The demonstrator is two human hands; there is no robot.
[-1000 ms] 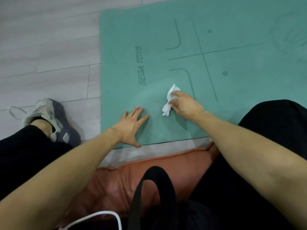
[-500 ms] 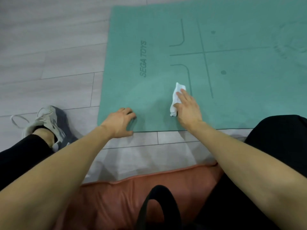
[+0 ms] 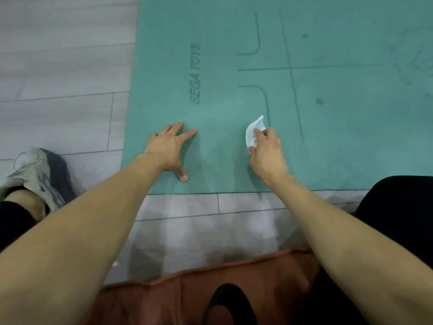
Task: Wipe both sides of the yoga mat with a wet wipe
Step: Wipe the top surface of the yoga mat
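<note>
Wet wipe [image 3: 254, 133] pinched by right hand [image 3: 267, 153] on teal yoga mat [image 3: 351, 137]; left hand [image 3: 168, 148] laid flat nr mat edge.

Even, soft indoor light, faint shadows under both arms, pale sheen on the floor [image 3: 182, 235], wide-angle bending at edges, slightly soft focus

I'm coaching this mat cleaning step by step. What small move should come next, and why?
Probably sweep the right hand with the wet wipe sideways along the yoga mat: the wipe sits near the mat's near edge, and the left hand lies flat, steadying it.
</note>
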